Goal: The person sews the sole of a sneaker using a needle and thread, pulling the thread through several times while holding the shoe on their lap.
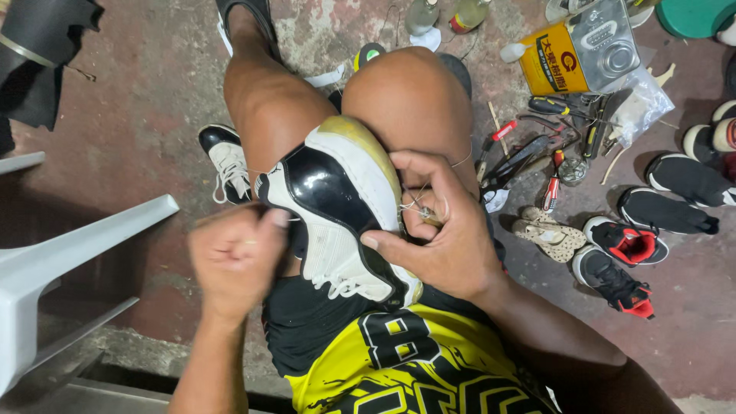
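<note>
So the black-and-white sneaker (337,215) is wedged between the person's bare knees, dead centre of the view, sole edge facing up and toe pointing toward 10 o'clock. The right hand (441,238) sits at about 3 o'clock from the shoe, thumb pressed against the black side panel and fingers curled tight around what looks like a small awl or needle handle (427,216) right at the yellowed sole seam. The left hand (236,261), at 8 o'clock, is balled into a closed fist and blurry, with a thin thread (268,219) running from it to the shoe, so it looks like it's hauling a stitch tight. How far along? Hard to say honestly; the stitching seems somewhere near the middle of the sole edge, and I can't make out finished stitches clearly, so probably a good stretch of seam is left. The matching sneaker (226,157) lies on the floor at 10 o'clock, and there's a pile of hand tools (540,149) plus a yellow glue can (575,57) out at 2 o'clock.
</note>
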